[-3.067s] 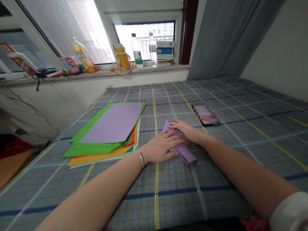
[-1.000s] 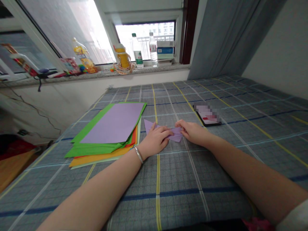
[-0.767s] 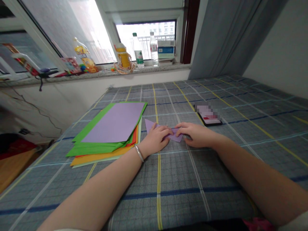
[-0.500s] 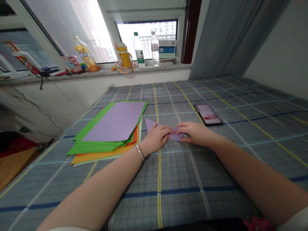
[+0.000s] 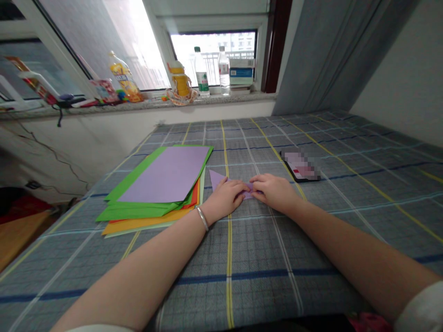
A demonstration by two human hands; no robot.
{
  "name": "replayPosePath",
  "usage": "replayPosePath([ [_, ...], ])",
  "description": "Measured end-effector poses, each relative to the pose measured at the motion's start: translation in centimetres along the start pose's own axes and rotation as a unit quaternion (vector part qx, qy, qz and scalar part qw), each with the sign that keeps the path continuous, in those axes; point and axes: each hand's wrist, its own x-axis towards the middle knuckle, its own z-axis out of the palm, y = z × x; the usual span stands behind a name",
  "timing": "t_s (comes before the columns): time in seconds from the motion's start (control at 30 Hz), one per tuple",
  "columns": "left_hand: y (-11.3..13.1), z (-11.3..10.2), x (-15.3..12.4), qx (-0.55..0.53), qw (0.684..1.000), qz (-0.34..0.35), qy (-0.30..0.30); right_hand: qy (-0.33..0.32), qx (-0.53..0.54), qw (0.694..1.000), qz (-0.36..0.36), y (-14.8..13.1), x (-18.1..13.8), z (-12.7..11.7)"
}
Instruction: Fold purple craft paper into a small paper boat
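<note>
Head view showed the folded purple paper [image 5: 215, 178] just right of the paper stack [image 5: 166, 177], pointing lengthwise at it, left hand [image 5: 225, 198] holding its middle, right hand [image 5: 274, 190] pinching its farther end.

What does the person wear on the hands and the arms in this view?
The left hand and right hand wear no gloves. A silver-coloured bangle circles the left wrist; a white sleeve shows on the right, a pale sleeve edge on the left.

Right hand [image 5: 272, 190] farther over purple paper [image 5: 216, 179]
</note>
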Motion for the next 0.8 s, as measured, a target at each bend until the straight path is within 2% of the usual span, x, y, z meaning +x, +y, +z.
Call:
replayPosePath([
  [0.37,0.52,-0.36,-0.06,0.014,1.0,-0.009,0.004,0.005,-0.046,0.998,0.05,-0.74,0.24,-0.02],
  [0.6,0.72,-0.51,-0.11,0.048,0.999,0.025,0.002,0.034,-0.003,0.992,0.122,-0.68,0.13,0.35],
  [0.8,0.69,-0.36,-0.24,0.072,0.997,0.035,0.008,0.034,0.032,0.988,0.146,-0.28,0.06,0.26],
])
